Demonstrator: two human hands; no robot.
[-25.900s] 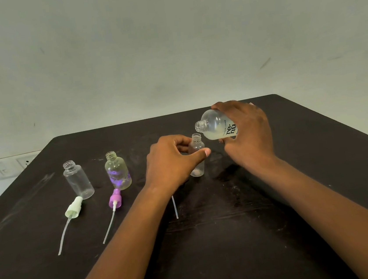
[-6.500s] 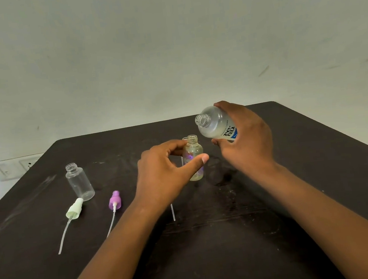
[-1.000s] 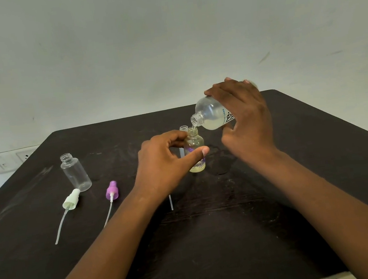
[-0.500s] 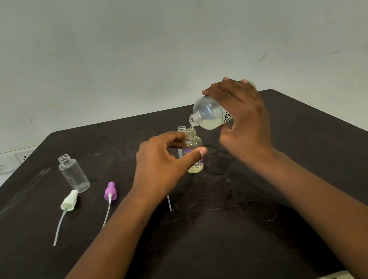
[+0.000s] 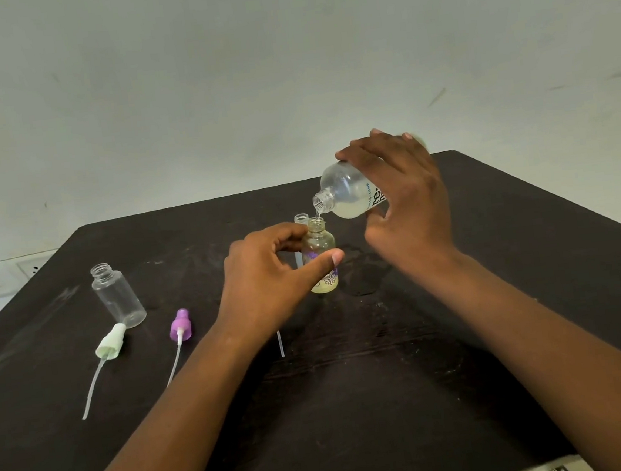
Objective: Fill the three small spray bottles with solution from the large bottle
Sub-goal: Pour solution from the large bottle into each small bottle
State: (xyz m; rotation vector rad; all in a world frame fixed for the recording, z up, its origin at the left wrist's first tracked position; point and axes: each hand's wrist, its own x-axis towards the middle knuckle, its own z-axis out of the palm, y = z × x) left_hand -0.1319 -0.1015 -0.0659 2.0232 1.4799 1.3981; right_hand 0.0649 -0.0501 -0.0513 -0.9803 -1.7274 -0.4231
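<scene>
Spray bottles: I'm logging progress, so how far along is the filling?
Possibly done: a bottle behind the left hand, mostly hidden. In hand: the right hand tips the large bottle into the flowered bottle, partly filled. Left: the clear bottle stands empty; two spray tops lie loose.

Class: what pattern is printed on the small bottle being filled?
Purple and white flowers on the flowered bottle, seen best in the head view.
</scene>
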